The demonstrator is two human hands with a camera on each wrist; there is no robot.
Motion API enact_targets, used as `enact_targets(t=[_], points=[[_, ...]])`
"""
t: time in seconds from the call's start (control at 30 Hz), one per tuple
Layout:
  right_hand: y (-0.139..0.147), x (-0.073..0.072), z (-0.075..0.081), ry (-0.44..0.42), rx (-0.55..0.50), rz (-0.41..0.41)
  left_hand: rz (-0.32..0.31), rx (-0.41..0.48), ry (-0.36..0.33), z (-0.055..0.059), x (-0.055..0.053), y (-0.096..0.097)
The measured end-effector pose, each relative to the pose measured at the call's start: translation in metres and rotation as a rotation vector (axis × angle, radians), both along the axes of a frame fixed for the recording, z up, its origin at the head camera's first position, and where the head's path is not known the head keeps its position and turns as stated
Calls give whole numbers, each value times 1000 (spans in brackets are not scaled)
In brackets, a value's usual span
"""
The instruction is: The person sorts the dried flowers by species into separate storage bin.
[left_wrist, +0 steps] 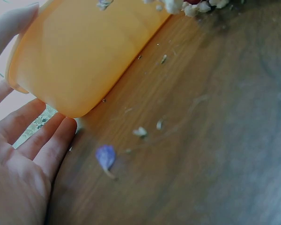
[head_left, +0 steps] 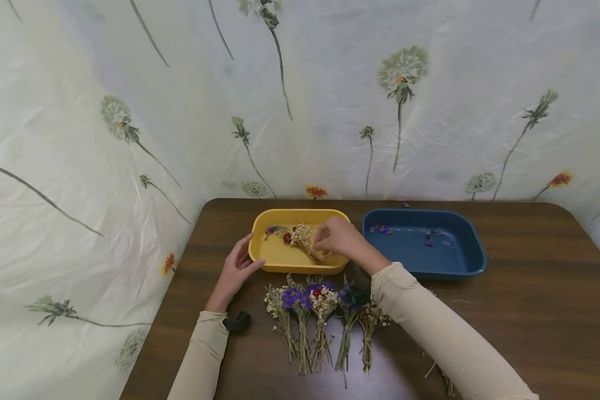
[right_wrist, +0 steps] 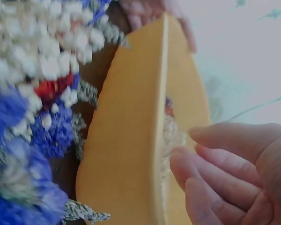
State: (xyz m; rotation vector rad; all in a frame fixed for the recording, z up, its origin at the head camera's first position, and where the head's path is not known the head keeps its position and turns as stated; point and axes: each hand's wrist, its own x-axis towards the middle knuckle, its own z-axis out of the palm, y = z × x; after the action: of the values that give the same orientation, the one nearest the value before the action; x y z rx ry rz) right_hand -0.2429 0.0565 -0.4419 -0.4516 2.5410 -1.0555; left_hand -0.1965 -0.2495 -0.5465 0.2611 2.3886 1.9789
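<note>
My left hand point(head_left: 236, 272) is at the left end of a yellow tray point(head_left: 280, 267). Its thumb lies at the front rim and its fairly straight fingers point(left_wrist: 51, 140) touch the end wall. Inside that tray lies a bunch of dried flowers point(head_left: 304, 234), cream with dark red heads, its stems slanting toward the front right. My right hand point(head_left: 337, 236) hovers over the tray's right part, close to the bunch. In the right wrist view its thumb and fingertips are loosely bent and slightly apart, with nothing visible between them. A small purple sprig point(head_left: 271, 229) lies at the tray's left.
Several tied dried bouquets point(head_left: 322, 311) stand in a row before the yellow tray. At right, a blue tray point(head_left: 430, 272) holds a few purple bits point(head_left: 429, 240). A loose purple petal point(left_wrist: 106, 156) lies near my left hand. More stems point(head_left: 447, 383) lie under the right forearm.
</note>
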Motion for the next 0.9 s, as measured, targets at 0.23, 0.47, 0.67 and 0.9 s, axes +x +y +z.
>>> enact_targets(t=[0.23,0.47,0.67,0.9], points=[[8,18,10,26,-40,-9,-4,2,-14,2,-1,0],[18,41,13,95,-43,-13,-16,13,-31,3,-2,1],[23,64,14,150,-15,-29,-11,9,-26,4,-1,1],[25,87,13,175,-7,-31,2,-4,-12,2,-1,0]])
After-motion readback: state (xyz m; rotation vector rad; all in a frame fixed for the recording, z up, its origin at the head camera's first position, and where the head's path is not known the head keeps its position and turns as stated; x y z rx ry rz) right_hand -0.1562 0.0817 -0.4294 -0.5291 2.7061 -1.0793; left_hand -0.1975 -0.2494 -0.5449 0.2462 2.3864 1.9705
